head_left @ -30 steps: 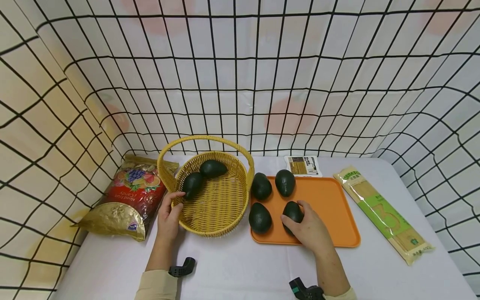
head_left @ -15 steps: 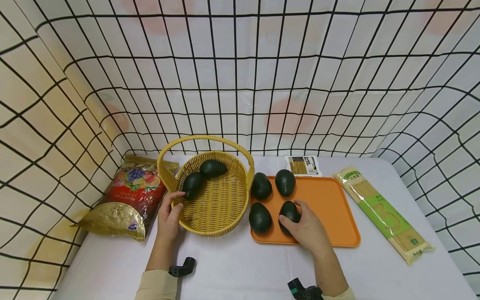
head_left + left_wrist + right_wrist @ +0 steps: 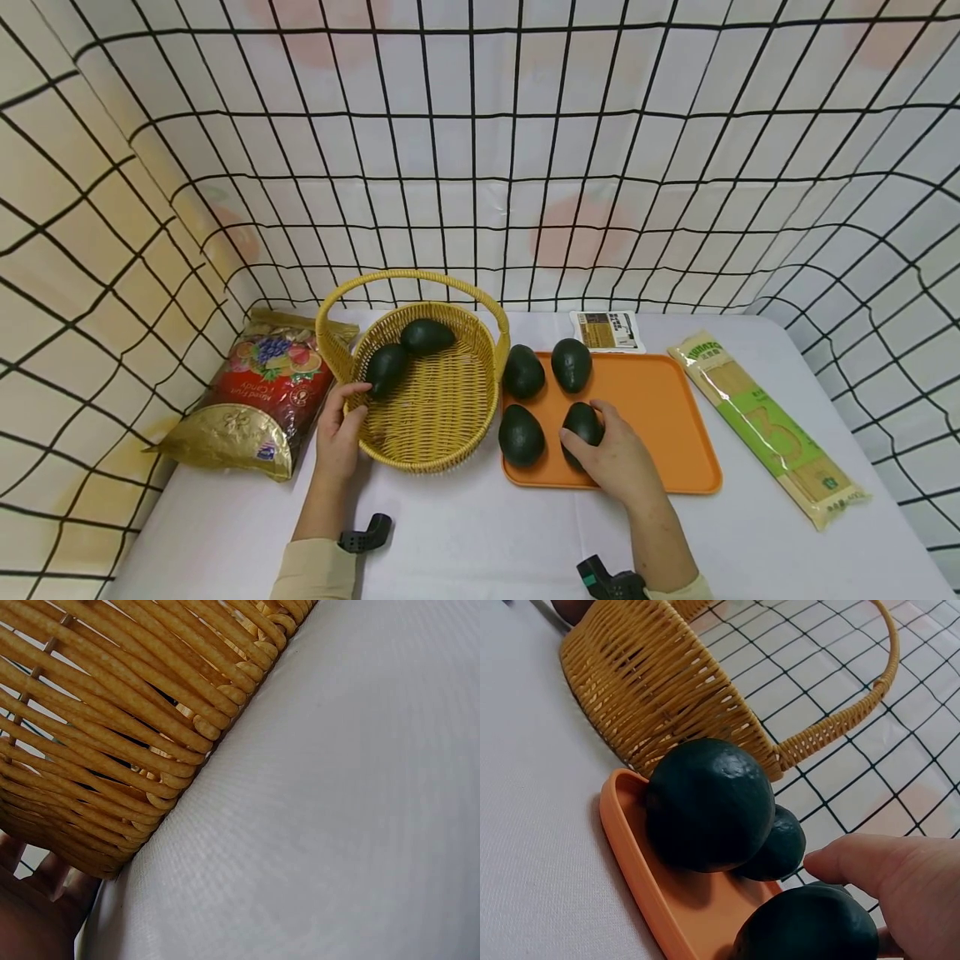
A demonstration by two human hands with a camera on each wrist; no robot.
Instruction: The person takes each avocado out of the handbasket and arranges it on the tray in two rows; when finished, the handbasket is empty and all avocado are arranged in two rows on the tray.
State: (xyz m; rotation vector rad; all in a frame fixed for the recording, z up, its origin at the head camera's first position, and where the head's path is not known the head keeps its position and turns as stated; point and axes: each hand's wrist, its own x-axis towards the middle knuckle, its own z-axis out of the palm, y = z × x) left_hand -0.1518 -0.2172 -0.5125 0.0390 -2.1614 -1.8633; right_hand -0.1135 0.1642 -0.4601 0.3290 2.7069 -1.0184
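My left hand (image 3: 337, 433) grips the left rim of a yellow wicker basket (image 3: 431, 454), its fingertips reaching over the edge. Two dark green avocados (image 3: 426, 337) lie inside on the basket's left and back side. On the orange tray (image 3: 645, 400), my right hand (image 3: 622, 458) holds an avocado (image 3: 581, 429) between thumb and fingers. Several other avocados sit on the tray's left half, one of them (image 3: 521, 435) just left of the held one. From the right wrist view, the held avocado (image 3: 810, 926) shows low in front, under the fingers.
Left of the basket lies a red and gold candy bag (image 3: 262, 392). A green-labelled noodle pack (image 3: 768, 429) lies right of the tray, and a small white packet (image 3: 606, 331) behind it. Black grid netting (image 3: 517, 179) over white cloth walls surrounds the table.
My right hand and the avocado it holds have shifted slightly left on the tray. My left hand and the basket have stayed in place.
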